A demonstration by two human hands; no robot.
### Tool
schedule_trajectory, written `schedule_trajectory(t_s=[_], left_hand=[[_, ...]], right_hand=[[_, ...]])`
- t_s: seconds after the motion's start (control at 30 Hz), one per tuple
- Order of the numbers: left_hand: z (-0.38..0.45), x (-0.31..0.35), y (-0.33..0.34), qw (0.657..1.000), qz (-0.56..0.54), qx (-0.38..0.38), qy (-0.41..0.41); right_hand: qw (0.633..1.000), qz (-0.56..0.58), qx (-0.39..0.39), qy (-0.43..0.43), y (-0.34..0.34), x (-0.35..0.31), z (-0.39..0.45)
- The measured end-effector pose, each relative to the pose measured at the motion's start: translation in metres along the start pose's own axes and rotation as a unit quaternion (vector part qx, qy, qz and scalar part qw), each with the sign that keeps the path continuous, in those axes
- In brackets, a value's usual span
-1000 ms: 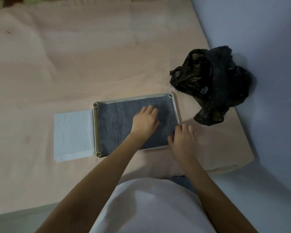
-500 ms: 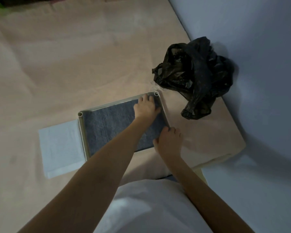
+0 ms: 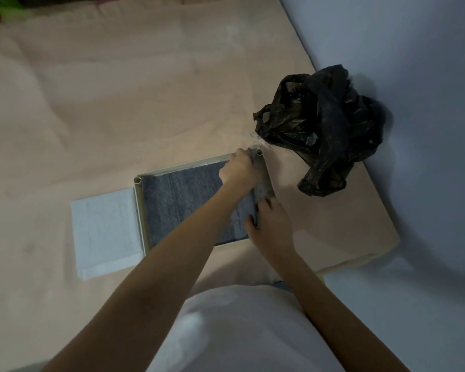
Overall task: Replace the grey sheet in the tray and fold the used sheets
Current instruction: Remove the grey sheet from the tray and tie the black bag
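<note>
- Two hands work at the right end of the tray (image 3: 138,208), which lies on the bed (image 3: 118,103) near the bed's right edge.
- Grey sheet (image 3: 183,202): lies inside the tray and covers its floor; its right edge is lifted off the tray floor and stands up along the tray's right wall.
- Left hand (image 3: 239,167): at the tray's far right corner, fingers curled onto the raised sheet edge; it appears to pinch the sheet there, though blur hides the exact grip.
- Right hand (image 3: 270,224): at the tray's right wall nearer the person, thumb inside the tray and fingers curled over the raised sheet edge, grasping it.
- White sheet (image 3: 102,232): folded flat on the bed, touching the tray's left wall.
- Black bag (image 3: 322,124): crumpled on the bed beyond the tray's far right corner, at the bed's right edge, against the wall (image 3: 414,76).
</note>
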State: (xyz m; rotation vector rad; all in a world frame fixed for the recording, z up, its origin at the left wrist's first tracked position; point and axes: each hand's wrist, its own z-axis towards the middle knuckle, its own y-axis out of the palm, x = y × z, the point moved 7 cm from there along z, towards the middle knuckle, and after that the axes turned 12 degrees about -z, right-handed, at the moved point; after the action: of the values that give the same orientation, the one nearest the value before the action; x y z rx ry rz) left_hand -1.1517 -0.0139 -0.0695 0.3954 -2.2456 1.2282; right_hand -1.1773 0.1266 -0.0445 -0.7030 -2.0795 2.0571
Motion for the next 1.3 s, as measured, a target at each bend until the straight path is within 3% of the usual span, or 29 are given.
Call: schedule_trajectory(t_s=[0.17,0.3,0.4,0.53,0.77,0.83,0.93,1.03,1.1,1.2,1.3], left_hand=[[-0.006,-0.035,-0.031,0.979,-0.200,0.026,-0.010],[-0.011,-0.084,-0.046,0.963,-0.264,0.033,-0.051],[-0.016,-0.112,-0.052,0.961,-0.264,0.050,-0.066],[-0.022,-0.133,-0.056,0.964,-0.246,0.066,-0.074],[-0.034,-0.151,-0.062,0.970,-0.216,0.090,-0.071],[-0.040,-0.150,-0.063,0.976,-0.178,0.102,-0.068],[-0.050,-0.142,-0.070,0.987,-0.017,0.159,-0.025],[-0.058,-0.121,-0.063,0.968,0.124,0.182,0.122],[-0.059,-0.115,-0.044,0.948,0.196,0.147,0.203],[-0.055,-0.128,-0.027,0.952,0.218,0.086,0.194],[-0.053,-0.134,-0.023,0.955,0.217,0.078,0.188]], right_hand=[[0.990,0.017,0.035,-0.139,-0.008,-0.031,-0.005],[0.975,0.024,-0.045,-0.216,0.011,-0.049,-0.009],[0.969,0.021,-0.099,-0.223,0.030,-0.054,-0.007],[0.957,-0.063,-0.120,-0.257,0.051,-0.058,0.003],[0.938,-0.112,-0.128,-0.301,0.061,-0.062,0.014],[0.931,-0.133,-0.130,-0.314,0.066,-0.061,0.015],[0.927,-0.135,-0.130,-0.326,0.069,-0.061,0.016],[0.918,-0.159,-0.135,-0.337,0.074,-0.060,0.018],[0.917,-0.161,-0.118,-0.346,0.072,-0.062,0.019],[0.932,-0.132,-0.058,-0.333,0.064,-0.063,0.026],[0.941,-0.152,-0.042,-0.300,0.064,-0.068,0.042]])
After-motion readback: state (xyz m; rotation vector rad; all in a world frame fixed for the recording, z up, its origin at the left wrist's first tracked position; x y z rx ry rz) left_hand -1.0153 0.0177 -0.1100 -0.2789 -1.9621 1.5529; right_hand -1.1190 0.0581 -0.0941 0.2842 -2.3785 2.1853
